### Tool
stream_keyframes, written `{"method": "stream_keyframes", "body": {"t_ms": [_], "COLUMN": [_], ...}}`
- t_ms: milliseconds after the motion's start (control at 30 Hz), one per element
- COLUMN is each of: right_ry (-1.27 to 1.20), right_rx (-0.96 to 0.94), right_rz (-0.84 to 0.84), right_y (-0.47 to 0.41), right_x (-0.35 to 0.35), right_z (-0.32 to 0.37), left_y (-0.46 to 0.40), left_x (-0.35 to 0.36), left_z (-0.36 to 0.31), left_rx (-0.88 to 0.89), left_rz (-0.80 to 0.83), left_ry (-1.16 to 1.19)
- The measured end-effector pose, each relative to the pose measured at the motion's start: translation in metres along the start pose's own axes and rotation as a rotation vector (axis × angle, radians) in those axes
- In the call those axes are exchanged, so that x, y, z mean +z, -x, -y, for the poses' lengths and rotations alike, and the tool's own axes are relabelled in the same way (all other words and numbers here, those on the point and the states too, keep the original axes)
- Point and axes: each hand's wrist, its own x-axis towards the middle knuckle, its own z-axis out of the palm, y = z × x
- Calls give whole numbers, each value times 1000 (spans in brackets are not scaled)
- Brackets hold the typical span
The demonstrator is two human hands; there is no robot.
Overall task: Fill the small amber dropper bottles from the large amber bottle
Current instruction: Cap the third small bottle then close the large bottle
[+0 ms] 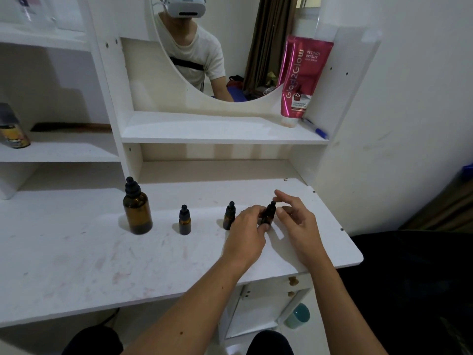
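Left hand (247, 226) grips small dropper bottle (268, 213); right hand (297, 217) relaxed, fingers loose above cap.

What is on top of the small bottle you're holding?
A black dropper cap sits on the held small bottle. The left hand grips its body, hiding its base; the right hand hovers beside it.

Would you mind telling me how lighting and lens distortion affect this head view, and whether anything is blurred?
Head view: dim, flat indoor light; the large amber bottle casts only a soft shadow leftward on the tabletop. Wide-angle distortion bows the shelf edges near the frame borders. The right hand has slightly smeared fingertips; the left hand holds a small dropper bottle whose dark glass shows no detail.
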Motion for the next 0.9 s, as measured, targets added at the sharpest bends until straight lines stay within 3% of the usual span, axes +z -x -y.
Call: {"method": "stream_keyframes", "body": {"t_ms": [133,400,567,900], "right_ry": [-60,-126,-83,37], "right_rx": [5,92,46,1], "right_rz": [63,-15,43,-37], "right_y": [0,-2,-3,-3], "right_x": [-1,-1,0,3], "right_z": [1,-3,-5,-9], "left_y": [-1,-2,-3,-3], "left_x": [1,2,3,4], "left_z": [1,0,1,3], "left_rx": [-11,-12,-10,-5], "left_rz": [10,10,4,5], "left_ry": [-6,-23,-23,-19]}}
